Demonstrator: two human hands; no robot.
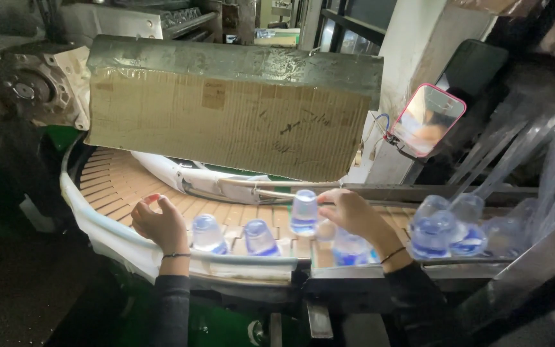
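Bottle (304,212) pinched upright by right hand (353,213); left hand (159,223) loosely curled, empty.

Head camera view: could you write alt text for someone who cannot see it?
A person's right hand lifts a clear bottle off a curved slatted conveyor carrying more bottles; the left hand rests at its rail beneath a cardboard sheet.

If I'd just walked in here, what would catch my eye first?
Probably the big cardboard sheet hanging over the curved conveyor, right in the middle. Below it, clear bottles with blue labels ride the belt, more crowding at the right. The right hand touches one bottle; the left hand rests by the rail. A pink-edged mirror glints at upper right.
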